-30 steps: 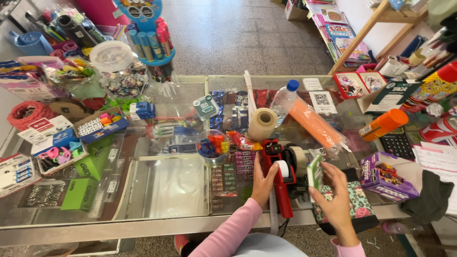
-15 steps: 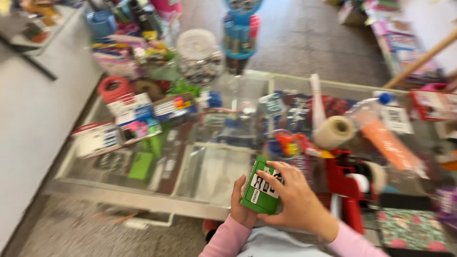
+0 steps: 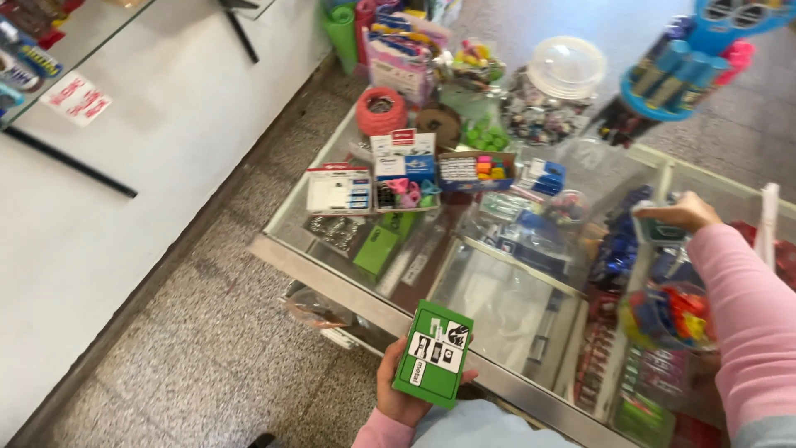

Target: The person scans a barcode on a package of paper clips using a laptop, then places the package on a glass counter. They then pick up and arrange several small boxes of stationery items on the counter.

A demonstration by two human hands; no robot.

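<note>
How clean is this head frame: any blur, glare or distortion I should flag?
Head view: mild motion softness on the right hand and the blue marker stand; the green box in the left hand stays fairly sharp; pale reflections wash the glass counter; even daylight, weak shadows; wide-angle tilt.

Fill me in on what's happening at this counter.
A person in pink sleeves stands at a glass counter crowded with stationery. The left hand holds a green box low, off the counter's near edge. The right hand reaches across the glass and grips a small teal-and-white pack.
</note>
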